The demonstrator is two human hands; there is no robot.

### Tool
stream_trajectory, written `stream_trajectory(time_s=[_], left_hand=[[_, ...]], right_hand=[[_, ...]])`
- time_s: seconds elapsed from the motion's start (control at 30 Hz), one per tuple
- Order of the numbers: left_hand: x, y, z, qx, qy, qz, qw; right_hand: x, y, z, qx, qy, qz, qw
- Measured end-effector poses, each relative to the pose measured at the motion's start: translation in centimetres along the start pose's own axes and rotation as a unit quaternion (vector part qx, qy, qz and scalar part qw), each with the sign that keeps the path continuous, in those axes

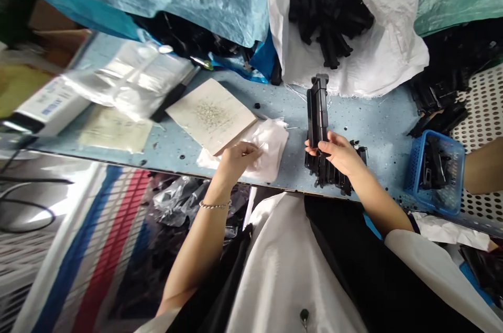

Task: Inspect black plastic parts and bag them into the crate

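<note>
Curling round a long, ridged black part [322, 113], right fingers [333, 149] grip it while left fingers [248, 148] pinch filmy, crinkled plastic [272, 142].

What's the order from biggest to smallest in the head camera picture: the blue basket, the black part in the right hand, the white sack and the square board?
1. White sack
2. Square board and blue basket: too alike to rank
3. Black part in the right hand
</note>
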State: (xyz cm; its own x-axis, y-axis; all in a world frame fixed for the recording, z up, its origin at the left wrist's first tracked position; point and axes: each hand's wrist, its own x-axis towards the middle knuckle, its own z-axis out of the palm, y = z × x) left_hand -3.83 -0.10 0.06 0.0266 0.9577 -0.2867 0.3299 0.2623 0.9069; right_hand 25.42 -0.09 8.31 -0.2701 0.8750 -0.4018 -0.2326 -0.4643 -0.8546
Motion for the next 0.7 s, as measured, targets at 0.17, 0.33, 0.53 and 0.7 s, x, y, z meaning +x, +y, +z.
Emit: stream_trajectory(time_s=[0.17, 0.33, 0.53, 0.7], left_hand=[[-0.2, 0.4, 0.5, -0.016, 0.02, 0.026, 0.999], [-1.4, 0.8, 0.0, 0.028, 0.066, 0.058, 0.996], [-1.5, 0.6, -2.0, 0.218, 0.053, 0.243, 0.944], [-0.6, 0.0, -2.4, 0.168, 0.037, 0.204, 0.964]], right_hand=[[1.8, 2.9, 4.5, 0.085, -0.079, 0.03, 0.993], [5.2, 7.2, 8.1, 0.116, -0.035, 0.031, 0.992], [2.1, 6.8, 6.0, 0.067, -0.018, 0.011, 0.998], [-2.0, 8.1, 3.9, 0.143, -0.178, 0.179, 0.957]])
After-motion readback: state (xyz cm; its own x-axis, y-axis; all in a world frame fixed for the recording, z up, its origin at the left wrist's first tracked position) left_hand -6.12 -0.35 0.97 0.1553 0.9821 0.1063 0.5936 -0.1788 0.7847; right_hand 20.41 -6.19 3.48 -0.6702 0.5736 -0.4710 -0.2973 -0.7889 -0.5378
